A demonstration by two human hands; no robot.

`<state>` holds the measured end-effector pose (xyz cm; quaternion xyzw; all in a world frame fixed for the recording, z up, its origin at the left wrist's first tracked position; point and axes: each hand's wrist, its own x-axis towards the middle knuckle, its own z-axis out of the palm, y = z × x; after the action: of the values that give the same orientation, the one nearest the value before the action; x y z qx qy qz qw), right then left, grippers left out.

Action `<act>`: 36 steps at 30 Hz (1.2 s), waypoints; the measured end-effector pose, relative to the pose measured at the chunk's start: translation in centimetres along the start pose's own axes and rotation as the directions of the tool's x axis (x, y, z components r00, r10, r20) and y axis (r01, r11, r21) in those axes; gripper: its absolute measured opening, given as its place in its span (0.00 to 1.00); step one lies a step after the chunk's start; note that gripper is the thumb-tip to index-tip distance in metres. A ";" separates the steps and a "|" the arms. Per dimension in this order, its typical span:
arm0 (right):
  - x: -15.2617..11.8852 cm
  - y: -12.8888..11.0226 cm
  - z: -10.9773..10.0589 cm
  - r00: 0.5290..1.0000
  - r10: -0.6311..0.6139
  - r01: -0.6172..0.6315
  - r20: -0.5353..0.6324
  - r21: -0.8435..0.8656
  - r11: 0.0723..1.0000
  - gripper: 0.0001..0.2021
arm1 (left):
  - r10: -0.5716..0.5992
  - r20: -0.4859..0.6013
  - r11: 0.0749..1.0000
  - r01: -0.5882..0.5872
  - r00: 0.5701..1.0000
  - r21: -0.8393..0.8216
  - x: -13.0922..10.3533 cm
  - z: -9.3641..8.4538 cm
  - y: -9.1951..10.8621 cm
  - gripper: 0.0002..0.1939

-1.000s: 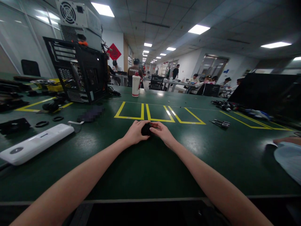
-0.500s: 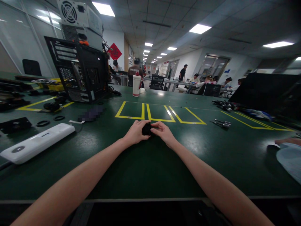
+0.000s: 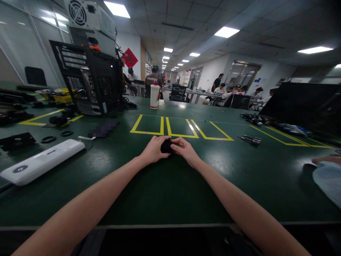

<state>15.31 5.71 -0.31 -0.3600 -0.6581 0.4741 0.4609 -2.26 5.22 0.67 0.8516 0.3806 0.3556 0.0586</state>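
Note:
Between my two hands, low over the green table (image 3: 165, 192), is a small black round-looking object (image 3: 166, 146) whose kind I cannot make out. My left hand (image 3: 153, 150) grips it from the left, thumb below and fingers over the top. On its right side, the bent fingers and thumb of my right hand (image 3: 184, 149) are closed on its edge. The fingers cover much of the object. Just beyond both hands, yellow tape outlines (image 3: 182, 136) mark the tabletop.
To the left lie a white power strip (image 3: 44, 161) and black rings (image 3: 66, 133). A black computer case (image 3: 98, 81) stands behind them. A white bottle (image 3: 154, 96) is at the back. Screwdriver-like tools (image 3: 252, 139) lie right; another person's sleeve (image 3: 329, 181) is at the right edge.
My hands stay in nearly the same place. The black object appears slightly turned, showing a rounder face between my fingers. A standing person in the background has shifted right.

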 end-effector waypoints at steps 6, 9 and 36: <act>0.5 0.3 0.0 0.998 0.056 -0.055 -0.023 0.010 0.998 0.16 | -0.014 0.007 1.000 0.014 1.000 -0.016 0.0 0.1 -0.3 0.32; 0.4 0.3 -0.2 0.998 0.069 -0.069 0.007 -0.015 0.998 0.17 | -0.014 0.006 1.000 0.014 1.000 -0.023 0.0 0.1 -0.3 0.32; -0.1 0.1 0.1 1.000 -0.003 0.003 -0.019 0.028 1.000 0.13 | 0.003 -0.003 1.000 -0.003 1.000 -0.017 0.1 0.1 -0.2 0.31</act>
<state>15.21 5.61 -0.47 -0.3571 -0.6477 0.4789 0.4729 -2.26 5.46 0.55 0.8512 0.3762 0.3601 0.0650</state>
